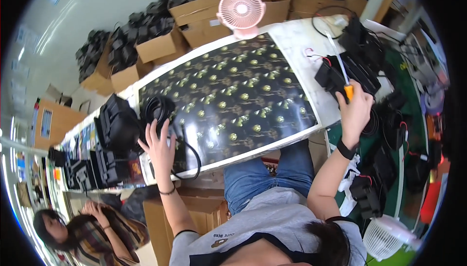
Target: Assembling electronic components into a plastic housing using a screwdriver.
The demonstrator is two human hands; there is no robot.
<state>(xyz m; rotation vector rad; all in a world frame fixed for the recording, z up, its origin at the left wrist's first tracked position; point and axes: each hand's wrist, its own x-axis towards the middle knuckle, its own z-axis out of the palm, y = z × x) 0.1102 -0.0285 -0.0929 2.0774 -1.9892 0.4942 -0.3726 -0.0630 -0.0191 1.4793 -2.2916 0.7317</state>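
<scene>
My right hand [356, 109] is closed round the orange handle of a screwdriver [342, 63] at the right end of the table. Its long shaft slants up and away, over black plastic housings [360, 74] with thin red wires. My left hand [160, 148] lies at the left with fingers spread, its tips against a coil of black cable [158, 109]. One loop of that cable curves over the table edge beside the hand. Left of the hand sits a large black device [118, 122]; whether the cable joins it I cannot tell.
A dark patterned mat [228, 100] covers the table's middle. At its far edge stands a pink fan [242, 9]. Cardboard boxes [158, 47] heaped with black parts line the far side. Another person [92, 232] sits at lower left; a white fan [386, 237] stands at lower right.
</scene>
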